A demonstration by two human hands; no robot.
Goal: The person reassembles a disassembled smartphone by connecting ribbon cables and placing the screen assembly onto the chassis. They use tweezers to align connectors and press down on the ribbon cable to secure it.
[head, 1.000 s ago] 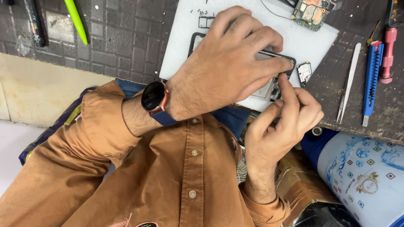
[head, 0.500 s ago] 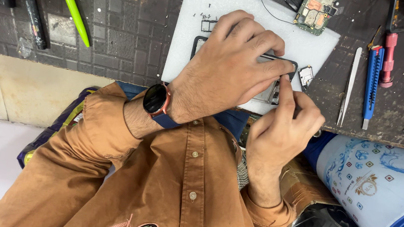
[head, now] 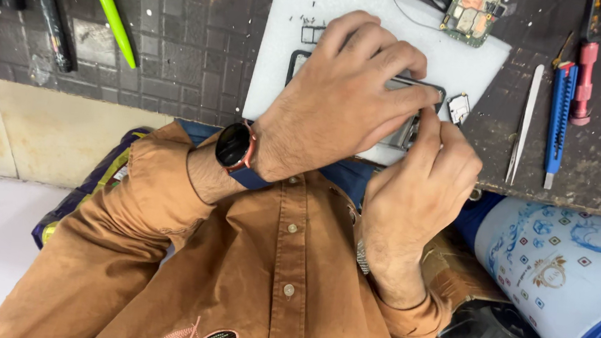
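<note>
In the head view, the left hand [head: 351, 97] lies flat with fingers spread over a dark-framed opened phone body [head: 403, 131] on a white rectangular work mat [head: 375, 7] at the bench edge, pressing it down. The right hand [head: 419, 195] has its fingers curled, fingertips pinched at the phone's right end beside a small white loose part [head: 459, 108]; nearby lie a green circuit board [head: 474, 9], steel tweezers [head: 524, 124] and a blue utility knife [head: 557, 116].

Left hand [head: 344, 100]: palm down, wrist extended forward from the lower left, forearm in a brown sleeve pushed back above the wrist. Its fingers [head: 399, 61] are spread and curved downward, pressing flat. Right hand [head: 415, 195]: raised from below, back of the hand facing the camera, wrist bent upward. Its fingers [head: 433, 123] are drawn together in a pinch, index extended, tip beside the left hand's lowest finger. The two hands touch at that point. Both forearms converge toward the chest.
</note>
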